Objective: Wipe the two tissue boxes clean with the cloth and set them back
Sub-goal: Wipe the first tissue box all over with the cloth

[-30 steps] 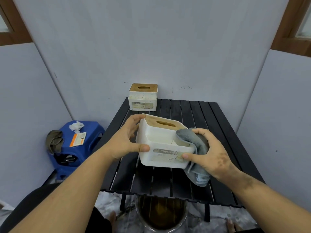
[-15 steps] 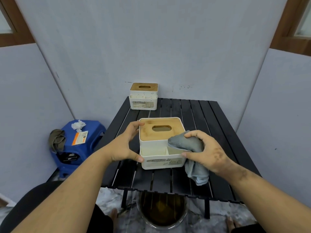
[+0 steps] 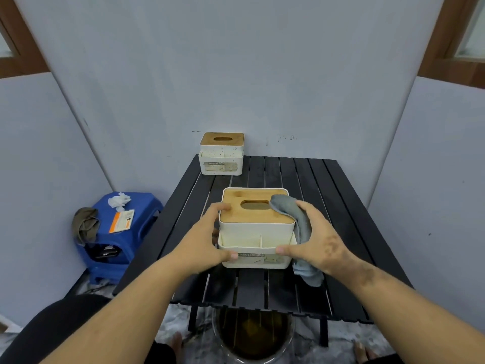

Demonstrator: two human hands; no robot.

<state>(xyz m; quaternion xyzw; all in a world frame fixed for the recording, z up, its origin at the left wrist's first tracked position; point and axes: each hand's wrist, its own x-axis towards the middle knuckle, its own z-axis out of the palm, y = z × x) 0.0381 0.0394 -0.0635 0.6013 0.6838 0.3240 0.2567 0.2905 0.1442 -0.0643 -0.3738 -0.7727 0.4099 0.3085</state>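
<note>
Table (image 3: 341, 206): black, slatted, your landmark for every entry below. Treat the gaps between slats as places where a box edge or a cloth corner may catch.

Near tissue box (image 3: 256, 235): white body, wooden lid with an oval slot, open compartments along the front. It sits upright at the table's middle, towards the near edge. Judge it light and rigid, likely hollow, with smooth walls that could slip under a loose hold. The lid may simply rest on top, so take the box by its two side walls, low down, not by the lid.

Far tissue box (image 3: 221, 155): same pattern, speckled, standing at the table's far left corner against the wall, untouched by either hand. Expect the same handling.

Cloth (image 3: 299, 227): grey, soft and limp, draped over the near box's right top corner and hanging down its right side to the table. It will bunch, so keep it gathered under the palm.

Left hand (image 3: 207, 240): fingers curled round the near box's left wall, thumb on the front.

Right hand (image 3: 319, 237): presses the cloth to the box's right wall, fingers wrapped over it, thumb on the front label.
</note>
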